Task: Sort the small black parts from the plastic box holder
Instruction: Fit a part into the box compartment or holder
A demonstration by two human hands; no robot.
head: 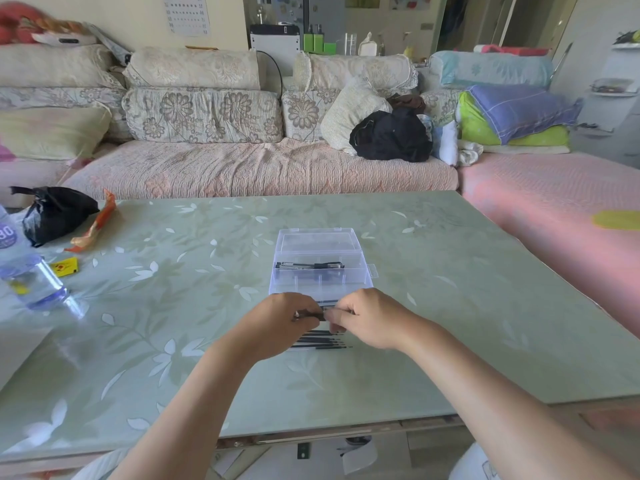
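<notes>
A clear plastic box (360, 271) stands open in the middle of the green table, its lid (317, 240) tipped back. A few thin black parts (313, 265) lie in its far compartment. Just in front of the box, my left hand (280, 320) and my right hand (370, 322) meet, both pinching one small black part (317, 315) between their fingertips. Below the hands, several long thin black parts (322, 341) lie side by side on the table, partly hidden by my left hand.
At the table's left are a black bag (55, 213), an orange wrapper (95, 226), a small yellow packet (65, 266) and a clear water bottle (33, 275). A sofa with cushions runs behind the table. The table's near edge (311, 436) is by my forearms.
</notes>
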